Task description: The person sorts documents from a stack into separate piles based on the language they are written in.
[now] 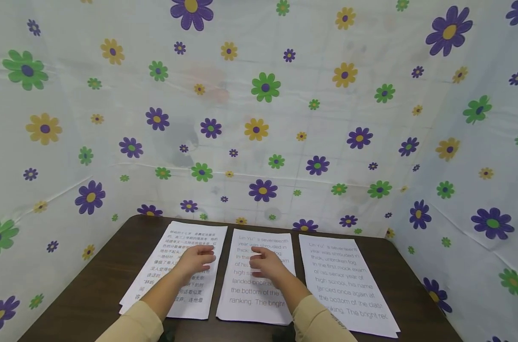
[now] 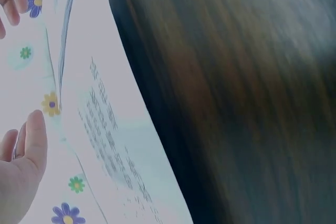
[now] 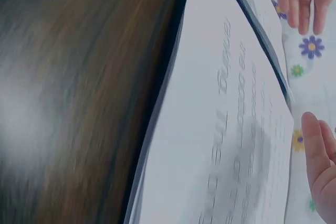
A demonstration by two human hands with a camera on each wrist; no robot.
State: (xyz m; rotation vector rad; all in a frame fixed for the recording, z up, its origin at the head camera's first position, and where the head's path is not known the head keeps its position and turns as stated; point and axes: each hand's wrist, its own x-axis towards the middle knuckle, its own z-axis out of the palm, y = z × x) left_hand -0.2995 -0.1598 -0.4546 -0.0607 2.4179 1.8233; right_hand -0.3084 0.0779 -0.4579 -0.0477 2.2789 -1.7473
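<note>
My left hand [image 1: 193, 262] hovers over the left paper stack [image 1: 190, 304], which is printed with Chinese characters. Its fingers are loosely bent and hold nothing. Above the middle paper stack [image 1: 259, 311], printed in large English text, my right hand [image 1: 270, 266] hangs with relaxed fingers and nothing in its grasp. The two hands face each other with a gap between them. In the left wrist view the left hand [image 2: 23, 166] shows at the left edge; in the right wrist view the right hand [image 3: 321, 166] shows at the right edge.
A third paper stack [image 1: 348, 285] with English text lies on the right of the dark wooden table [image 1: 83, 285]. White cloth [image 1: 224, 104] with purple, green and yellow flowers stands behind the table and along both sides.
</note>
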